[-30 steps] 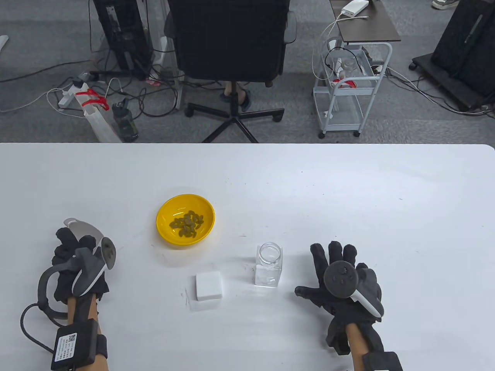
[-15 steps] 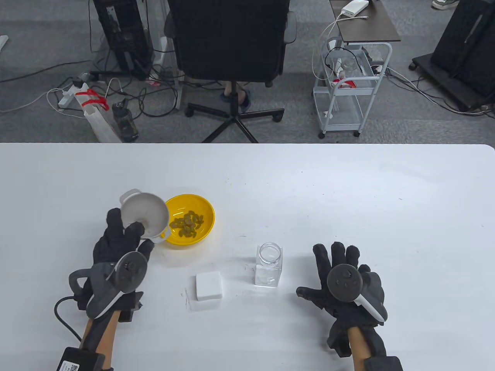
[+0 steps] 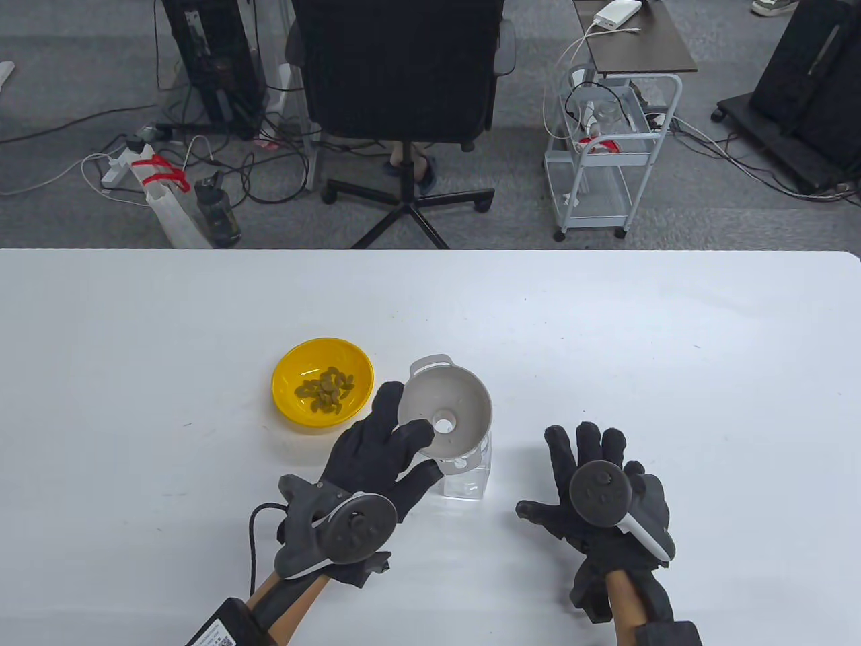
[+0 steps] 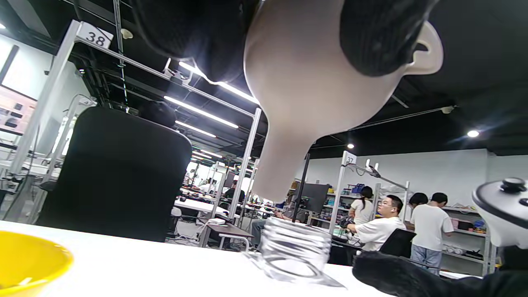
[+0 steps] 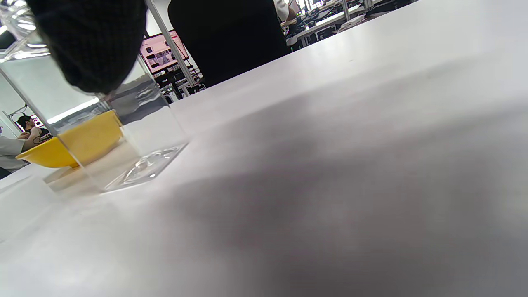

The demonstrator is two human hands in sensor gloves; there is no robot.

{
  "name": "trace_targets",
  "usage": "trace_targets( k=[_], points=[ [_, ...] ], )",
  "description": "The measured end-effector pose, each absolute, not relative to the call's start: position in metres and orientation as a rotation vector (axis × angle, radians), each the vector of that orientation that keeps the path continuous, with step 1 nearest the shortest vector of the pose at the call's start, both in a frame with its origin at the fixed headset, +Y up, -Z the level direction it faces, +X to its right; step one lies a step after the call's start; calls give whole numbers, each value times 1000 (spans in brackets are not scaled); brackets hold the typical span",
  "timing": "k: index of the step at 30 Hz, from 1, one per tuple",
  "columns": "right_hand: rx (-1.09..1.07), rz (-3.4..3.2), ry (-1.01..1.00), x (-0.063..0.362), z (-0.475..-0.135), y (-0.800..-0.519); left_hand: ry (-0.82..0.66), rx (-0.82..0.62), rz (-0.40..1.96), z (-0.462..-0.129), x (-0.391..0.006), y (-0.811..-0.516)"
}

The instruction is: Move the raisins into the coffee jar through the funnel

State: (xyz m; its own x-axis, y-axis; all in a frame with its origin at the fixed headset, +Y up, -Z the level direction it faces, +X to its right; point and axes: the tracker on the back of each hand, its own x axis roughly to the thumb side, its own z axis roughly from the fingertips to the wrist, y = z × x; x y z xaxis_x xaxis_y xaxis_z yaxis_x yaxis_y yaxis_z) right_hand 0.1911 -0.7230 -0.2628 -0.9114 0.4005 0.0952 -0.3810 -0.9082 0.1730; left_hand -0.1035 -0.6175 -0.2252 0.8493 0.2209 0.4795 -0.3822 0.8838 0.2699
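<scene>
1. Yellow bowl (image 3: 322, 383) of raisins (image 3: 326, 390) sits left of the grip.
2. Left hand (image 3: 377, 454) grips the funnel (image 3: 444, 414), spout above the jar (image 4: 295, 251) mouth, not yet inside.
3. Right hand (image 3: 595, 488) lies flat, fingers spread, right of the jar.

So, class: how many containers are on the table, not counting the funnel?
2: the yellow bowl of raisins left of centre; the clear jar beneath the funnel, partly hidden by it.

Grey funnel (image 3: 445, 410) above clear jar (image 3: 468, 476), raisins (image 3: 326, 389) in yellow bowl (image 3: 289, 377)
</scene>
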Motion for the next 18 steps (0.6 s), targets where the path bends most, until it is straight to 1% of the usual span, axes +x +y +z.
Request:
trace_targets(
  k=[5, 18],
  points=[
    [182, 2720, 209, 191, -263, -723, -468, 330, 351, -230, -92, -626],
    [177, 2717, 222, 192, -263, -723, -462, 258, 349, -239, -82, -650]
  ],
)
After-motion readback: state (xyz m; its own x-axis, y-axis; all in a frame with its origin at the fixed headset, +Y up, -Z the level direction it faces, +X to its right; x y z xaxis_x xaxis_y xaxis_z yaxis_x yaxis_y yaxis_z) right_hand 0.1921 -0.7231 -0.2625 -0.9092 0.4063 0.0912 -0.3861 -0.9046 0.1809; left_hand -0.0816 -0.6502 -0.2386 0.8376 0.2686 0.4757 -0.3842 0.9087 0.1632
